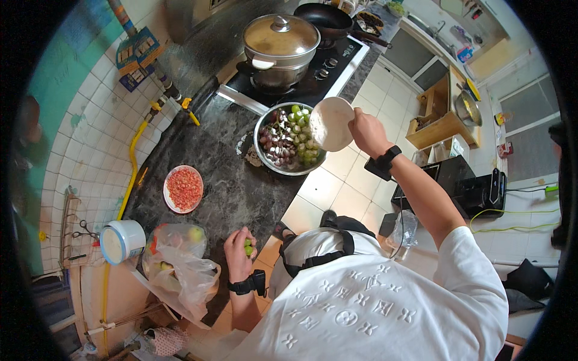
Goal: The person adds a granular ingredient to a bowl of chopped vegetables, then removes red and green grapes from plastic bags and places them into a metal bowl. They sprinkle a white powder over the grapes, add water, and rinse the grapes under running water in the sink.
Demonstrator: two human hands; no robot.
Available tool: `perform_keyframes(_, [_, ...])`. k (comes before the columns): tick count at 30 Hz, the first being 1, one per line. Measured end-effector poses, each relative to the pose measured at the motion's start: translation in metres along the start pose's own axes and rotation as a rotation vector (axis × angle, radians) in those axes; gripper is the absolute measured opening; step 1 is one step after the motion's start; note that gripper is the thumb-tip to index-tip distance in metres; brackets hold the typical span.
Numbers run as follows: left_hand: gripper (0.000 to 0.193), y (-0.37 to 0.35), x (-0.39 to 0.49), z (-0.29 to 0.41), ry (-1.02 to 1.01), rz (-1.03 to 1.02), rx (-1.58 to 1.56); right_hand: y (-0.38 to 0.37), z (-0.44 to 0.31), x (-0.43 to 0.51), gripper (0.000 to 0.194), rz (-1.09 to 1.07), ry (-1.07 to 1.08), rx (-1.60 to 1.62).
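My left hand (pixel 239 252) is closed around a few green grapes (pixel 248 247) near the front edge of the counter. With my right hand (pixel 368 131) I hold a pale bowl (pixel 332 124) by its rim, tilted over the right side of a steel basin (pixel 259 155). Inside the basin lie red grapes (pixel 276 155) and green grapes (pixel 300 135), with white powder on them. More white powder clings to the inside of the tilted bowl. A small plate of red seeds or kernels (pixel 184 188) sits on the dark counter, left of the basin.
A lidded steel pot (pixel 282 54) and a black frying pan (pixel 323 20) stand on the gas stove (pixel 329 74) beyond the basin. A plastic bag of fruit (pixel 180 266) and a white tub (pixel 123 241) are at the counter's left end. A yellow hose (pixel 133 158) runs down the wall.
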State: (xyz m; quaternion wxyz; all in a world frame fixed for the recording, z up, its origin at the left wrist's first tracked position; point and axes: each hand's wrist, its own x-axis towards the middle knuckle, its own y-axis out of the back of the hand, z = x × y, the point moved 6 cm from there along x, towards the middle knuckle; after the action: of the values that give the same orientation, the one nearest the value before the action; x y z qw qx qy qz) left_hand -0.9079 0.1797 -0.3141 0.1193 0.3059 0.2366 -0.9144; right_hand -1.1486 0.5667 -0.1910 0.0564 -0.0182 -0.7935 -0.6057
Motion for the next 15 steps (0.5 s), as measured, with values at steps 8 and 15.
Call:
perform_keyframes(8, [0.027, -0.012, -0.028, -0.037, 0.086, -0.056, -0.36, -0.041, 0.081, -0.058, 0.026, -0.137, -0.49, 1.017])
perform_keyframes(15, [0.029, -0.035, -0.082, -0.081, 0.204, -0.173, -0.623, -0.068, 0.15, -0.153, 0.024, -0.102, -0.483, 1.134])
